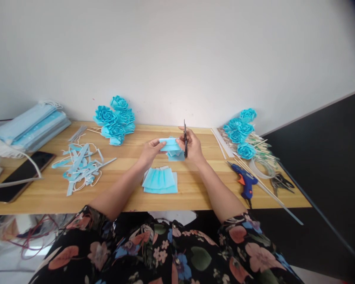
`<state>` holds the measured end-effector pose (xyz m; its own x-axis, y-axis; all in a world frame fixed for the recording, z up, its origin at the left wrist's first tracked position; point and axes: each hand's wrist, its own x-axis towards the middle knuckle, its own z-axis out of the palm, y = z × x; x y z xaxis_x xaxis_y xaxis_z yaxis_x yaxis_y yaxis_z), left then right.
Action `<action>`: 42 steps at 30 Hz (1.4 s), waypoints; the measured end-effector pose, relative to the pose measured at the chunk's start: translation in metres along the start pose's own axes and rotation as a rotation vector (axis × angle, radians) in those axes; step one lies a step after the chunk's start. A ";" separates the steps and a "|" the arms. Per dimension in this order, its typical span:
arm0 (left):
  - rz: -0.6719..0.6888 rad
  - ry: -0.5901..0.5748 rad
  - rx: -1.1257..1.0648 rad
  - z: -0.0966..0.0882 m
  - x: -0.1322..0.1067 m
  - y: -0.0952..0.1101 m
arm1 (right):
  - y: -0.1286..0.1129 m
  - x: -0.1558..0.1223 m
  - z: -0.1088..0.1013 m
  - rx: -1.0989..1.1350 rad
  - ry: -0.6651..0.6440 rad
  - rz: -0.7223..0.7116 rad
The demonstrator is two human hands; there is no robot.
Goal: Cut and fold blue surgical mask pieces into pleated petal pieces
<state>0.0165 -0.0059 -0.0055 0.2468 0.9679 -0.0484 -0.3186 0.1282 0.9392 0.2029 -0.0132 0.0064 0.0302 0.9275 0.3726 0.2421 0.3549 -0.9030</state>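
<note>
A light blue piece of face mask (169,144) is stretched between my two hands above the middle of the table. My left hand (150,152) pinches its left end with thumb and fingers. The right end is pinched by my right hand (193,148), which also carries black scissors (185,142), their blades pointing up. Behind and below the held piece lie more cut blue pieces (176,157), partly hidden. Closer to me, a small stack of cut mask pieces (160,180) rests flat on the wood.
Blue paper-like roses (118,118) stand at the back left, others (239,128) at the back right. Mask trimmings (83,167), a phone (20,177) and stacked masks (32,124) lie left. Right are a blue glue gun (246,181), sticks (272,193), clear tape (263,169) and pliers (281,182).
</note>
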 end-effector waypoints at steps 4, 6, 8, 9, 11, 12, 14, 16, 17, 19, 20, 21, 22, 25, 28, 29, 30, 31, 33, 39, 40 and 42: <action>0.120 0.056 0.122 -0.001 0.003 0.000 | -0.001 0.000 0.000 -0.048 -0.008 -0.029; 0.247 0.080 0.286 -0.001 0.002 0.002 | -0.002 -0.001 0.000 -0.086 -0.012 -0.066; 0.387 0.054 0.473 0.000 -0.001 0.005 | -0.002 -0.002 0.002 -0.132 -0.034 -0.122; 0.441 0.033 0.551 0.001 -0.003 0.006 | -0.002 -0.002 0.003 -0.156 -0.051 -0.160; 0.494 0.001 0.651 0.002 -0.006 0.008 | -0.002 -0.004 0.005 -0.197 -0.095 -0.236; 0.500 -0.001 0.671 0.003 -0.007 0.009 | -0.002 -0.005 0.006 -0.205 -0.106 -0.260; 0.487 0.025 0.629 0.003 -0.007 0.009 | -0.003 -0.006 0.007 -0.162 -0.097 -0.244; 0.410 0.064 0.464 0.002 -0.004 0.008 | -0.004 -0.005 0.005 -0.043 -0.061 -0.160; 0.346 0.081 0.354 0.000 -0.003 0.007 | -0.004 -0.004 0.004 0.024 -0.045 -0.110; 0.208 0.102 0.139 -0.002 0.001 0.006 | -0.004 -0.002 0.001 0.137 -0.047 -0.024; 0.153 0.104 0.047 -0.003 0.002 0.006 | -0.003 0.000 0.001 0.178 -0.066 0.011; 0.113 0.100 -0.031 -0.003 0.003 0.005 | -0.003 0.001 0.001 0.211 -0.094 0.046; 0.087 0.085 -0.095 -0.003 0.003 0.004 | -0.002 0.002 0.002 0.238 -0.124 0.079; 0.043 0.018 -0.213 0.001 0.001 0.002 | 0.001 0.001 0.009 0.291 -0.183 0.151; 0.009 0.001 -0.232 0.007 -0.002 0.000 | 0.002 -0.002 0.017 0.266 -0.170 0.152; 0.000 -0.001 -0.230 0.008 -0.003 0.000 | 0.002 -0.003 0.019 0.246 -0.163 0.142; -0.006 -0.006 -0.227 0.009 -0.004 -0.001 | 0.002 -0.004 0.020 0.226 -0.157 0.129; -0.010 -0.011 -0.225 0.010 -0.004 -0.001 | 0.001 -0.005 0.020 0.208 -0.154 0.113; -0.010 -0.012 -0.225 0.009 -0.004 -0.001 | 0.001 -0.006 0.020 0.184 -0.154 0.074; 0.050 0.041 -0.078 0.003 -0.001 0.000 | -0.002 -0.004 0.014 0.130 -0.129 0.044; 0.074 0.061 -0.014 0.001 -0.001 0.001 | -0.002 -0.004 0.014 0.129 -0.126 0.048; 0.114 0.091 0.094 -0.001 0.000 0.002 | -0.004 -0.005 0.014 0.137 -0.127 0.053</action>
<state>0.0148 -0.0052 -0.0045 0.1287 0.9911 0.0332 -0.2517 0.0003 0.9678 0.1887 -0.0176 0.0053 -0.0854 0.9498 0.3011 0.1092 0.3093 -0.9447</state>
